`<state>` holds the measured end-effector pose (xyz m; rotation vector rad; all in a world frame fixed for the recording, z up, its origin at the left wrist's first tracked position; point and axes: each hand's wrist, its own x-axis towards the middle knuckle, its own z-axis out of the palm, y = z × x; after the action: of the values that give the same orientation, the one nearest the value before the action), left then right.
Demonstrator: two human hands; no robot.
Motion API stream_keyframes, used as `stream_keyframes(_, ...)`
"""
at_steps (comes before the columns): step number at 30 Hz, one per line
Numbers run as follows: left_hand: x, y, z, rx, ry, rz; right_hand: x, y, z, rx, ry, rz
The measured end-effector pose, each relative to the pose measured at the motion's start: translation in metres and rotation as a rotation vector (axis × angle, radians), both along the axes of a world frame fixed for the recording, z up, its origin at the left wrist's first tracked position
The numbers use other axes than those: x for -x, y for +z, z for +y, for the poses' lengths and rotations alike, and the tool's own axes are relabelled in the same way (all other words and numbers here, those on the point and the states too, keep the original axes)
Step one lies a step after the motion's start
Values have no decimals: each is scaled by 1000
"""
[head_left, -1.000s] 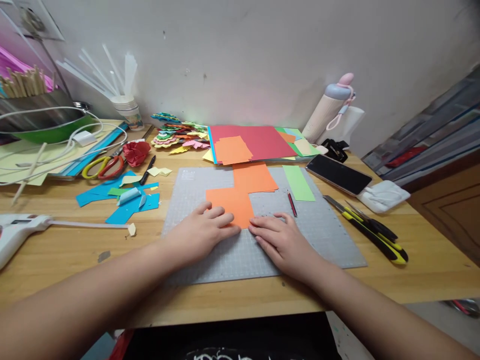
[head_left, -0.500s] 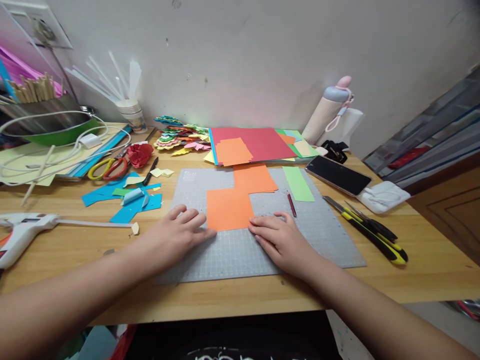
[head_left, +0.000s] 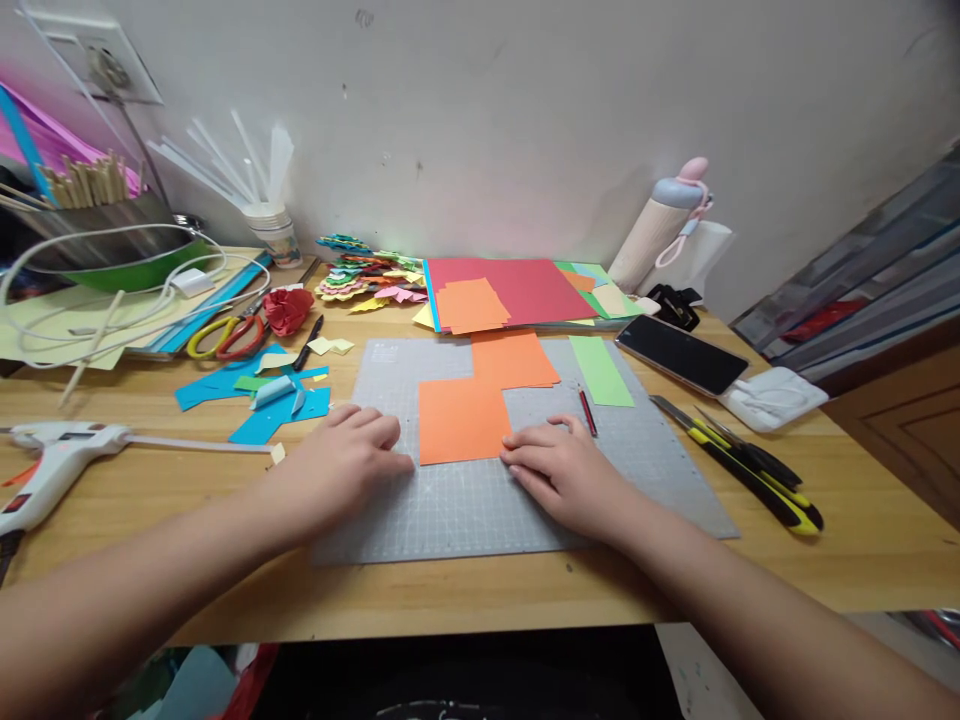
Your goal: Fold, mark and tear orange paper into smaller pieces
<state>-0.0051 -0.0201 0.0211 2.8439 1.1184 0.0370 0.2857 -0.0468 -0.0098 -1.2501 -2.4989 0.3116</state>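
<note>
A square sheet of orange paper (head_left: 463, 422) lies flat on the grey cutting mat (head_left: 450, 515). My right hand (head_left: 566, 472) grips the sheet's lower right corner with its fingertips. Left of the sheet, a small gap away from it, rests my left hand (head_left: 352, 462), its fingers loosely bent and thumb stretched out, holding nothing. Behind the square, more orange paper (head_left: 517, 358) lies partly overlapped. A strip of green paper (head_left: 600, 370) and a short dark red pencil (head_left: 586, 411) lie right of it on the mat.
Right of the mat lie a yellow-black utility knife (head_left: 739, 465) and a phone (head_left: 681, 355). At left are a glue gun (head_left: 64, 465), scissors (head_left: 229, 335) and blue paper scraps (head_left: 262, 395). Red card (head_left: 525, 288) and a bottle (head_left: 652, 235) stand toward the wall.
My left hand has drawn away leftward from the orange square's edge. My right hand stays at its corner. The whole view has shifted slightly.
</note>
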Motion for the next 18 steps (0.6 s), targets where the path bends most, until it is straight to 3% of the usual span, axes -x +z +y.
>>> stream_keyframes(3,-17,-4,16,98,259,-173,9,14,18,86,20,-33)
stream_keyframes(6,-34,-13,34,110,387,-228,17,16,37,140,-33,86)
stream_keyframes(10,-49,-27,50,147,399,-210,21,-4,51,115,-227,321)
stream_keyframes(13,-54,-32,55,175,393,-208,19,-19,54,140,-283,407)
stream_keyframes(16,-53,-27,56,219,395,-226,16,-23,55,170,-332,533)
stream_keyframes(18,-50,-14,51,250,404,-259,13,-19,56,157,-407,635)
